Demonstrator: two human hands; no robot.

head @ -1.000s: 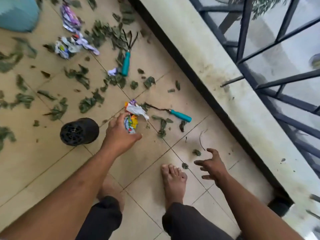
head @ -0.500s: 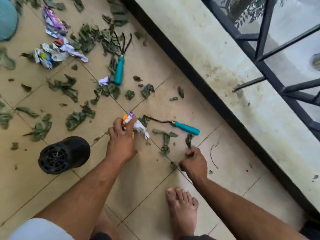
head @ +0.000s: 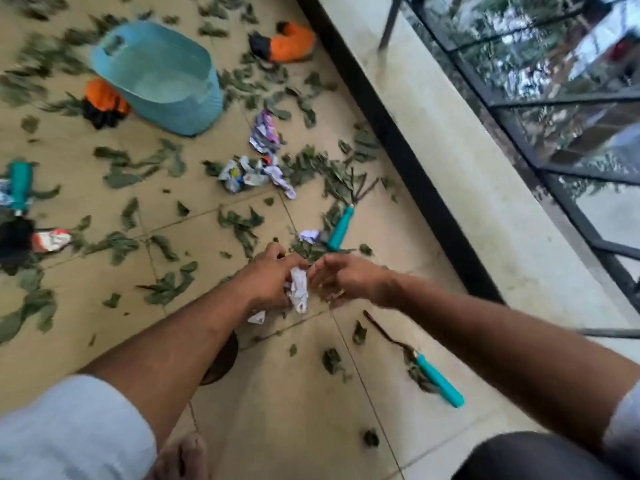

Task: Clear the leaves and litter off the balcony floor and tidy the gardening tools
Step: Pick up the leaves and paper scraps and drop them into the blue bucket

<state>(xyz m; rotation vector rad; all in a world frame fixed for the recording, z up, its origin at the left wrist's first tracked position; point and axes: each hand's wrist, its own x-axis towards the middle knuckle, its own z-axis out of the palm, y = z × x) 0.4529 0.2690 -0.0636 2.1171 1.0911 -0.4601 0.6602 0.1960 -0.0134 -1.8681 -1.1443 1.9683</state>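
My left hand [head: 268, 284] grips a crumpled white wrapper [head: 299, 289] just above the tiled floor. My right hand [head: 346, 278] is right beside it, fingertips at the wrapper, too blurred to show whether it holds anything. Green leaves [head: 242, 225] lie all over the tiles. More crumpled wrappers [head: 247, 174] lie ahead, and a purple one [head: 265, 131] sits past them. A teal-handled hand rake [head: 341, 226] lies just beyond my hands. A second teal-handled tool [head: 438, 382] lies under my right forearm, and a third [head: 19, 188] is at the far left.
A teal plastic basket [head: 162, 77] stands at the back with orange gloves [head: 104, 102] beside it and another glove [head: 291, 41] near the wall. A black pot [head: 223, 358] lies under my left forearm. A concrete ledge [head: 467, 188] with black railing borders the right side.
The view has swung up toward the basket. My left hand has lifted the wrapper off the floor, and my right hand has come up from the tiles to meet it.
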